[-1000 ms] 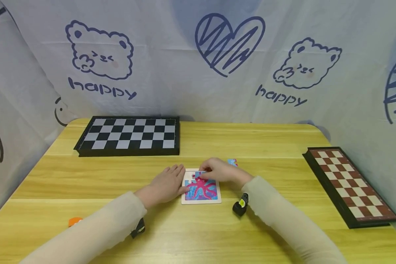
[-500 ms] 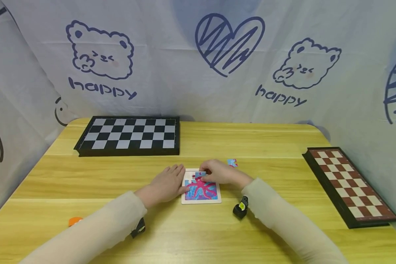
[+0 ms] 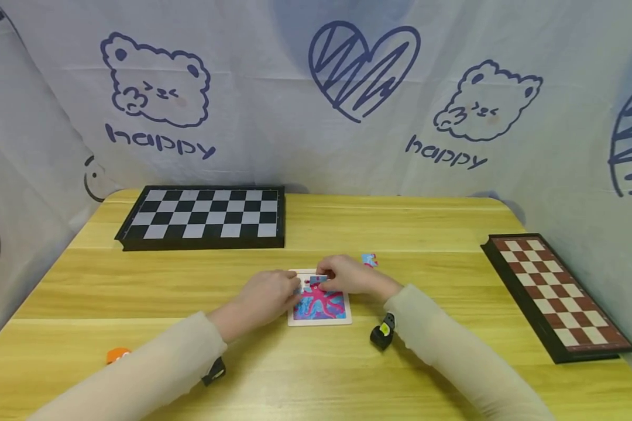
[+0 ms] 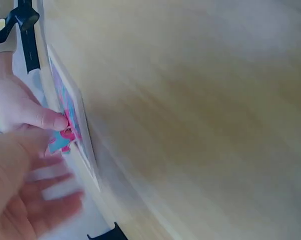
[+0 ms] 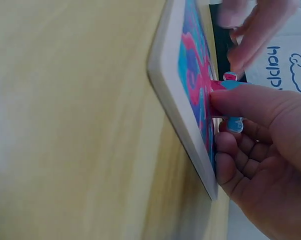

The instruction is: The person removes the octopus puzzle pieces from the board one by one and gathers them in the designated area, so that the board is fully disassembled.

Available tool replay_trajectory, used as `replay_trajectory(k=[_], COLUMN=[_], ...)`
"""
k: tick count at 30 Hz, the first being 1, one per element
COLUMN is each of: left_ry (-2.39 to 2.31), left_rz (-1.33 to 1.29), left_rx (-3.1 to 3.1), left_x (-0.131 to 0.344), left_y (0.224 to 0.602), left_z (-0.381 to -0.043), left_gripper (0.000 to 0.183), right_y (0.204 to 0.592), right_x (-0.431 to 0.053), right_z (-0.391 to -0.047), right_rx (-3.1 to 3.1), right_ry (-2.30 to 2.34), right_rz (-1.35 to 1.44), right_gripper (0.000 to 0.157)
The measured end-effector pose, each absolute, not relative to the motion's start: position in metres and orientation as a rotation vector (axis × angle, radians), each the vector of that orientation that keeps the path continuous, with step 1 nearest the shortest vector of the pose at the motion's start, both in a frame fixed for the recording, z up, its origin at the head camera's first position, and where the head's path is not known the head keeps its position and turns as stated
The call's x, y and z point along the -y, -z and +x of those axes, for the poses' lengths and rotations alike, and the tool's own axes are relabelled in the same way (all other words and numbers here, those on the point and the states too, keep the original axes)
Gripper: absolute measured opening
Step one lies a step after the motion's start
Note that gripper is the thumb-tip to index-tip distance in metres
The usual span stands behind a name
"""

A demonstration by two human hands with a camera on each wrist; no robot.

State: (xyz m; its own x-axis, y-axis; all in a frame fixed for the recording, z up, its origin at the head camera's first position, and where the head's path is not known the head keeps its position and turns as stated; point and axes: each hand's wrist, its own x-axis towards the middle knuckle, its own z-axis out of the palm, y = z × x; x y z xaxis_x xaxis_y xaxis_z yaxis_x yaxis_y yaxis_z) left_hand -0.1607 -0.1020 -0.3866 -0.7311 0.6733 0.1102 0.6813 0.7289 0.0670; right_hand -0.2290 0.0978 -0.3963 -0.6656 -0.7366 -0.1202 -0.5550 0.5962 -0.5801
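A small square jigsaw puzzle in a pale tray [image 3: 318,323] lies mid-table, its picture a pink octopus on blue. Between the thumb and fingers of my right hand [image 3: 350,273] a blue and pink puzzle piece [image 5: 232,85] is pinched, tilted up over the far part of the puzzle. My left hand [image 3: 263,297] reaches over the tray's left edge, fingertips close to that piece. Blurred in the left wrist view, the left fingers [image 4: 53,207] are spread and hold nothing. Behind the right hand, a loose puzzle piece [image 3: 369,259] lies on the table.
A black-and-white chessboard box [image 3: 210,213] stands at the back left, and a brown-and-white chessboard box [image 3: 560,295] at the right edge. An orange object [image 3: 118,355] shows partly behind the left sleeve. Printed cloth [image 3: 274,134] hangs behind the table [image 3: 305,374].
My left hand has lifted from beside the tray, and its fingers have moved right over the tray's edge toward the pinched piece. The right hand keeps almost the same place, still pinching the piece.
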Motion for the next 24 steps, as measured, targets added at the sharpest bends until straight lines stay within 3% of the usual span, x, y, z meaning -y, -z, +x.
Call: replay_trajectory(k=[3, 9, 24], left_ry=[0.237, 0.215, 0.209], left_rz=[-1.336, -1.643, -1.655], left_rx=[2.762, 2.726, 2.79], left_x=[0.101, 0.103, 0.101], left_y=[0.384, 0.389, 0.387], left_z=[-0.16, -0.158, -0.157], left_gripper=[0.021, 0.042, 0.041], right_y=[0.397, 0.396, 0.395], right_x=[-0.1, -0.104, -0.111], right_z=[-0.231, -0.232, -0.231], right_rx=[-2.445, -2.405, -2.399], right_ry=[0.784, 0.883, 1.062], right_rz=[-1.027, -0.995, -0.81], right_gripper=[0.009, 0.009, 0.005])
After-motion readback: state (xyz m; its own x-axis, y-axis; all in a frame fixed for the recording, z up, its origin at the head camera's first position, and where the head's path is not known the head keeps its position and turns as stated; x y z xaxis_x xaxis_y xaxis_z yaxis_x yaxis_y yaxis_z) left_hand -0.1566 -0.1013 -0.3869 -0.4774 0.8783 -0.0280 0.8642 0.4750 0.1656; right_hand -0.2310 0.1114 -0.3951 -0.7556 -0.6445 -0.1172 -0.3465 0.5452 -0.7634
